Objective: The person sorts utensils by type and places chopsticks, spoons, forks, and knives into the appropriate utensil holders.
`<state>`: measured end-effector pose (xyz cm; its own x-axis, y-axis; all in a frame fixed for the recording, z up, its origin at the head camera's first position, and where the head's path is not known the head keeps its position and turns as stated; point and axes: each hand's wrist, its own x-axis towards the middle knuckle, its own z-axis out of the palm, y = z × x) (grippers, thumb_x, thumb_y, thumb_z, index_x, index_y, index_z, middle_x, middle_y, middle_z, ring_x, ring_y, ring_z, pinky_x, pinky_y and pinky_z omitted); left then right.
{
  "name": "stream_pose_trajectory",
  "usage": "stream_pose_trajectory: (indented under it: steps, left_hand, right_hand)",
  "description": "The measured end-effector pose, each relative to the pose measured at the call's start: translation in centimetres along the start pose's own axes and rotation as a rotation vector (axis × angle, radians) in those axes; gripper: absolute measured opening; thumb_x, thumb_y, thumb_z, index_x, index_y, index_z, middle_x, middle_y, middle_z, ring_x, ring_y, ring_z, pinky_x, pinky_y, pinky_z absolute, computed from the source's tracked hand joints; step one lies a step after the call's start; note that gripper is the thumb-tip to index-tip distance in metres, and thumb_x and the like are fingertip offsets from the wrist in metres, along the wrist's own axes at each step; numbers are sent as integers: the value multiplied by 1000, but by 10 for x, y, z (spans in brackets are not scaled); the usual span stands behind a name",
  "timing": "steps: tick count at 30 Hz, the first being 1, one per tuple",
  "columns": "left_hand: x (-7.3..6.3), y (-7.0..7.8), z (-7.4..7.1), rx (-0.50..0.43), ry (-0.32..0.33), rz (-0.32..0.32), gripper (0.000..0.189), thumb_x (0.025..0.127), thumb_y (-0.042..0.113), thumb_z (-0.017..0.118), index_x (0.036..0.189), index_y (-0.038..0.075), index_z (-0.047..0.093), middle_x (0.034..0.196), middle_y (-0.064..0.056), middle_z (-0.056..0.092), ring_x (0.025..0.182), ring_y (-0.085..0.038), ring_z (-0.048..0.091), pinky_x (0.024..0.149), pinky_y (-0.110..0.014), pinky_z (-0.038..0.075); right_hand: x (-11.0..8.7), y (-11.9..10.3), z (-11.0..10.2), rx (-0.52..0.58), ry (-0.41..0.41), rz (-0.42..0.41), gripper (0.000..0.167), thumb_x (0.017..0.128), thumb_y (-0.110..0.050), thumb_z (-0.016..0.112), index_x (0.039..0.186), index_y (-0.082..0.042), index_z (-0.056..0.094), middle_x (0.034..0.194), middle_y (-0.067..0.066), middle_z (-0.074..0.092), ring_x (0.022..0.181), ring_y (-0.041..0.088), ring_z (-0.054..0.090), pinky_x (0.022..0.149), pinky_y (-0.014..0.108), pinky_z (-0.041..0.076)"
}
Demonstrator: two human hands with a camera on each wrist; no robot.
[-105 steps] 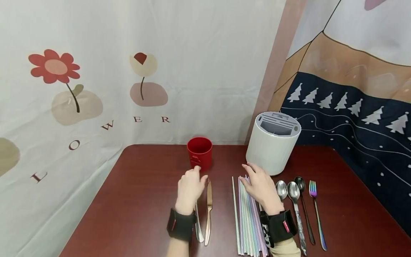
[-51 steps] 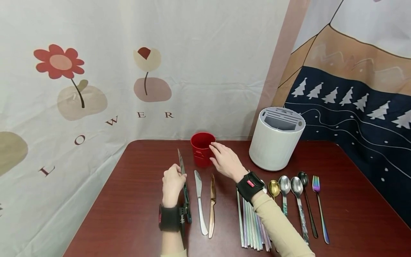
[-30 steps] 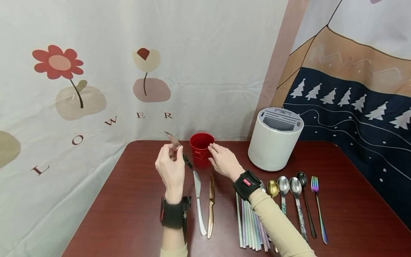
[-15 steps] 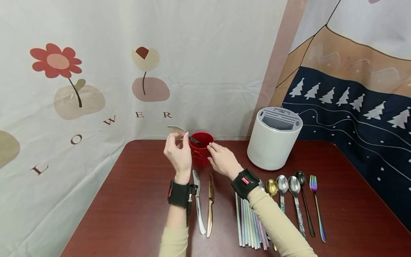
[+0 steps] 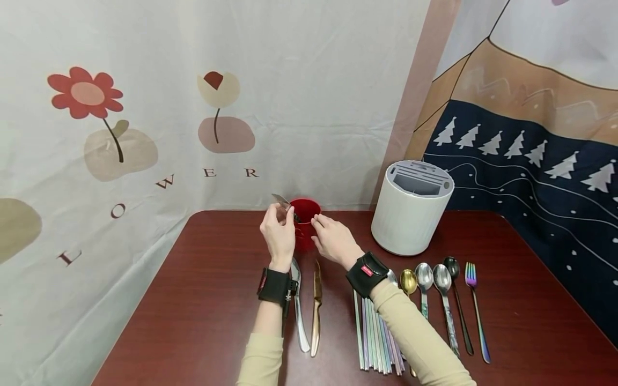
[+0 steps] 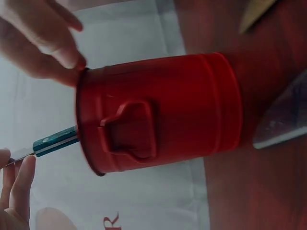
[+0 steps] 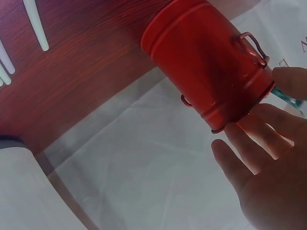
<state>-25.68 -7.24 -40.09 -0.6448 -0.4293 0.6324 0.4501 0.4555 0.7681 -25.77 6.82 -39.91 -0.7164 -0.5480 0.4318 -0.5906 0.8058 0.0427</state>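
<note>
At the far right of the dark red tabletop (image 5: 203,311), a white slotted utensil holder (image 5: 407,225) is stood. To its left, a red bucket (image 6: 180,100) is set upright, its rim touched by the extended, unclenched fingers of the right hand (image 5: 336,242). By the left hand (image 5: 280,234), a green-handled knife (image 6: 56,141) is pinched narrowly at the blade, tilted, its handle partly inside the bucket's mouth. Nearer, a silver table knife (image 5: 300,316) and a gold-toned knife (image 5: 316,311) are laid side by side.

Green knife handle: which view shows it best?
The left wrist view: the green handle shows plainly up to the red cup. The head view shows a small dark piece; the right wrist view, a partly hidden bit.
</note>
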Motion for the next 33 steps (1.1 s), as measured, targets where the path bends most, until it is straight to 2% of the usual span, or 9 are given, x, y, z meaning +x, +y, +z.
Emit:
stream_pose_trajectory:
  steps: [5, 9, 14, 19, 26, 33]
  left_hand:
    - [-7, -9, 0, 97, -48, -10, 15, 89, 16, 67, 90, 1, 65, 83, -14, 69, 73, -25, 66, 68, -36, 56]
    - [-10, -14, 1, 215, -64, -24, 15, 90, 18, 65, 88, 4, 68, 82, -13, 71, 72, -28, 65, 66, -40, 50]
    - [-11, -18, 1, 299, -83, -58, 16, 90, 20, 64, 91, 5, 70, 86, -13, 71, 83, -34, 63, 74, -46, 48]
    - [-12, -20, -1, 323, -109, -75, 19, 91, 21, 63, 95, 4, 70, 94, -16, 69, 92, -37, 62, 81, -48, 49]
    - [-14, -19, -6, 312, -146, -94, 17, 90, 22, 64, 96, 6, 68, 94, -14, 68, 89, -34, 64, 75, -47, 50]
    - [-22, -17, -14, 325, -256, -174, 20, 89, 19, 66, 104, 5, 66, 93, -12, 68, 83, -28, 65, 72, -44, 51]
  right_hand:
    - [0, -1, 1, 0, -15, 10, 40, 88, -20, 65, 122, 1, 61, 126, 18, 61, 115, 30, 61, 97, 38, 50]
    - [1, -2, 1, -6, -38, 18, 41, 89, -21, 64, 124, 1, 61, 128, 17, 61, 117, 29, 60, 98, 38, 49]
    - [1, -2, 0, -4, -24, 23, 40, 88, -20, 66, 122, 1, 62, 127, 17, 61, 117, 28, 60, 96, 38, 50]
    - [0, -2, 1, -4, -23, 22, 41, 87, -20, 66, 122, 0, 62, 126, 17, 61, 115, 28, 61, 95, 38, 51]
    - [0, -2, 1, 2, -18, 21, 40, 87, -20, 66, 121, 1, 62, 126, 17, 62, 115, 29, 61, 94, 38, 51]
    - [1, -2, 1, 8, -31, 36, 40, 87, -21, 66, 122, 0, 62, 126, 16, 61, 115, 28, 61, 94, 38, 51]
